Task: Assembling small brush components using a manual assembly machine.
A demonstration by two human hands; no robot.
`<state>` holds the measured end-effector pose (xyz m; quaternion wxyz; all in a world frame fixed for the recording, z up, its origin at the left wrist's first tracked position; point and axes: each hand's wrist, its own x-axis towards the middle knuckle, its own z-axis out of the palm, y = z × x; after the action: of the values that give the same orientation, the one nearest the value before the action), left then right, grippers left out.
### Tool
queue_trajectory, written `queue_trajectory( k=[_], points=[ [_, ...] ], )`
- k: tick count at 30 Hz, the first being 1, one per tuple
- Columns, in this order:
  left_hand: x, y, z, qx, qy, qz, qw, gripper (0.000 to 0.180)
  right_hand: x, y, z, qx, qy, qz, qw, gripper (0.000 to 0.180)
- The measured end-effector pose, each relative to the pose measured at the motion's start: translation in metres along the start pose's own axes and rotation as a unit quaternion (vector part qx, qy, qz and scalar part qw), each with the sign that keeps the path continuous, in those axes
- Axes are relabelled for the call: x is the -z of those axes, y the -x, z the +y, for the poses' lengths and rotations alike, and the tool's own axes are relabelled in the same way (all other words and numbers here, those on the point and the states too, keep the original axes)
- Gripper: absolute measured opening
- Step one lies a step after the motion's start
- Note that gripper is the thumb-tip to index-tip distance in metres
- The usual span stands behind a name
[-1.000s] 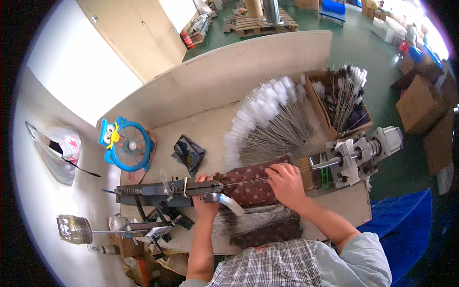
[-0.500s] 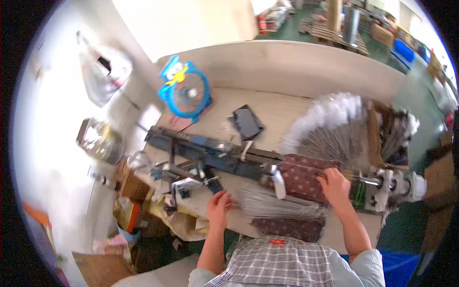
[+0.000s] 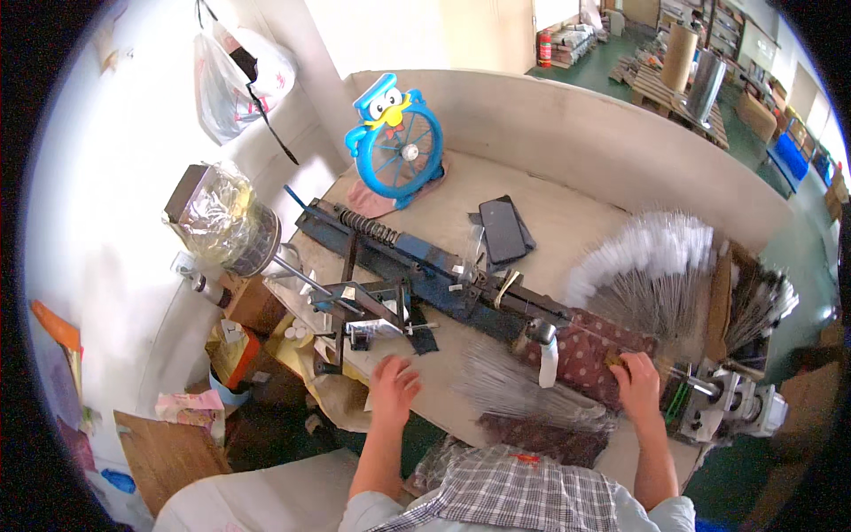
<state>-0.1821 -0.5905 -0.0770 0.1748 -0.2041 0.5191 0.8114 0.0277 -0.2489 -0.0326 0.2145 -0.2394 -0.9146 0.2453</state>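
Note:
My left hand (image 3: 395, 390) is raised off the front edge of the bench, its fingers loosely bent and apart, with nothing seen in them. My right hand (image 3: 638, 386) is at the maroon dotted cloth (image 3: 589, 353), fingers drawn together around something small and yellowish that I cannot make out. Between the hands lies a bundle of thin metal wires (image 3: 541, 395), partly blurred. A long blue-black metal bench machine (image 3: 425, 270) crosses the table, with a spring on its far left part. Its lever with a white grip (image 3: 549, 363) stands beside the cloth.
A metal chuck unit (image 3: 731, 403) sits at the right edge. Fanned wires with white ends (image 3: 656, 266) lie behind the cloth, beside a cardboard box (image 3: 722, 297). Further back are a dark phone (image 3: 503, 229) and a blue cartoon fan (image 3: 399, 151). A foil-wrapped lamp (image 3: 229, 222) juts in at left.
The view has swung, so the bench appears further right and lower. My left fingers have loosened from a pinch. A thin rod seen at my right fingers no longer shows.

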Motion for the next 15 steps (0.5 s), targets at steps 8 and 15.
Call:
queue_trajectory(
  k=[8,15],
  points=[
    [0.014,-0.004,0.034,-0.243,-0.073,0.148,0.956,0.05,-0.006,0.003,0.005,0.013,-0.002,-0.014,1.0,0.019],
    [-0.04,-0.013,0.0,0.068,-0.023,-0.055,0.996,0.053,-0.003,-0.001,0.004,0.018,-0.011,-0.025,0.999,0.019]
  ],
)
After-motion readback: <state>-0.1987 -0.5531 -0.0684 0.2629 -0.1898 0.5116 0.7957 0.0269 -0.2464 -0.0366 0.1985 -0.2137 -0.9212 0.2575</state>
